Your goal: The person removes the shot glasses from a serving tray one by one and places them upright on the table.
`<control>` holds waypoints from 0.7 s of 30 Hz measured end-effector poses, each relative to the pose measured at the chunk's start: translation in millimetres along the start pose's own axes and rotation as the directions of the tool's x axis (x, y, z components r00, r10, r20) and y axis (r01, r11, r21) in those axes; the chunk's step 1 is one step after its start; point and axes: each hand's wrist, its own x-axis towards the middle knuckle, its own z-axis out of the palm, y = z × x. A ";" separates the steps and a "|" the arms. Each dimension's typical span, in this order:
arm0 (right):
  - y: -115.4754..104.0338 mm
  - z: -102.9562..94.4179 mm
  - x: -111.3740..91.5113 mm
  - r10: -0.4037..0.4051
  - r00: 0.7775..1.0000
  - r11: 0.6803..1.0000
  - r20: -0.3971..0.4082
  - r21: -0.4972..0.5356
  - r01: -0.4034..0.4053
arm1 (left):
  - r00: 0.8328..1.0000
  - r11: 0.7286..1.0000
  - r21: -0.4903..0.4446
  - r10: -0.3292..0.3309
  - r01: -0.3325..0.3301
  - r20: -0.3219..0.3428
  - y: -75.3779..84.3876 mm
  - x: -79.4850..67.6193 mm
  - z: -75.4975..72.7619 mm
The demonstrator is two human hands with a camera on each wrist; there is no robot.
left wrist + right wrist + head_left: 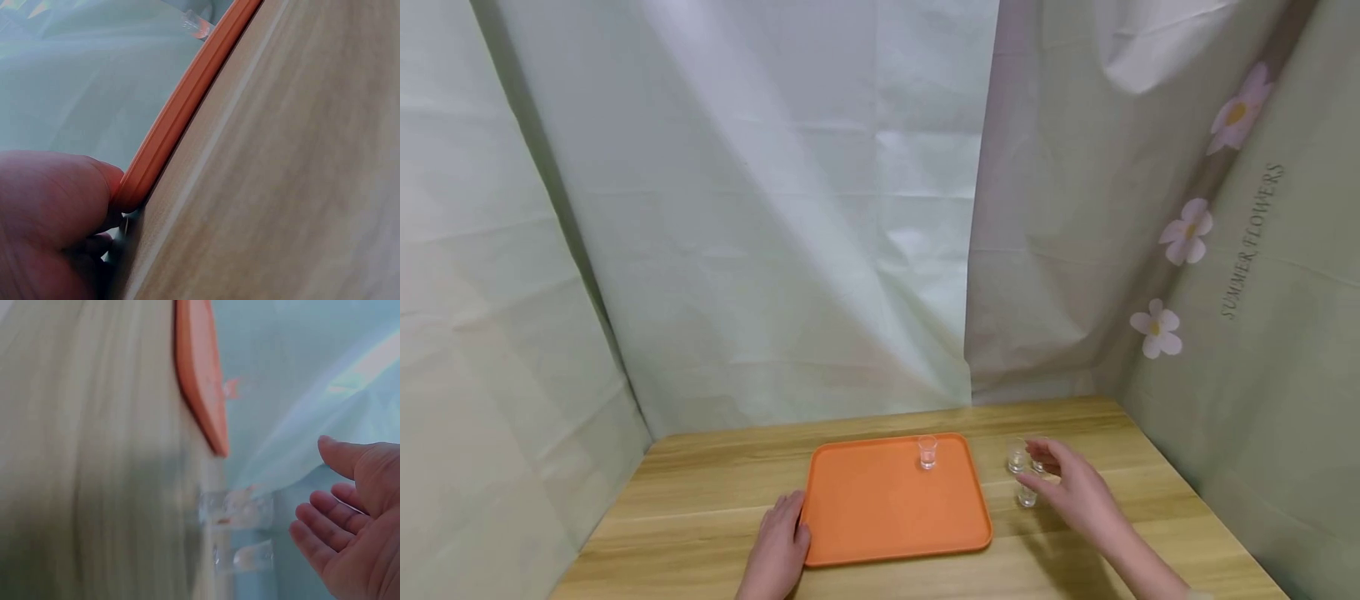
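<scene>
An orange tray (887,500) lies on the wooden table, with one small clear shot glass (928,454) standing near its far right corner. My left hand (777,546) grips the tray's left edge near the front corner, its thumb at the rim; the left wrist view shows the hand (59,200) against that corner. To the right of the tray, three more shot glasses (1027,497) stand close together. Over them hovers my right hand (1071,487), thumb and fingers apart and partly covering them. In the right wrist view the hand (356,519) has nothing between its fingers.
Pale green curtains (775,208) hang behind the table and along both sides. The right one carries printed flowers (1186,232) and lettering. The wooden tabletop (700,500) extends left of the tray and right of the glasses.
</scene>
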 end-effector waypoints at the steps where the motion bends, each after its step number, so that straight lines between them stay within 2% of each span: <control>1: -3.7 1.4 0.7 -0.005 1.000 1.000 0.011 0.016 0.005 | 1.000 1.000 0.001 -0.004 0.004 0.004 -0.1 0.1 -0.4; 10: -24.8 28.8 10.9 -0.033 0.996 0.987 0.085 0.162 0.019 | 0.999 1.000 0.007 -0.016 0.016 0.036 -0.4 1.4 -2.7; 15: -34.6 48.8 18.8 -0.043 0.989 0.982 0.139 0.191 0.015 | 0.999 1.000 0.006 -0.013 0.013 0.031 -0.1 1.6 -4.0; 21: -39.3 75.0 28.1 -0.048 0.989 0.961 0.141 0.276 0.007 | 1.000 1.000 0.001 0.004 -0.004 0.018 1.0 0.0 -4.2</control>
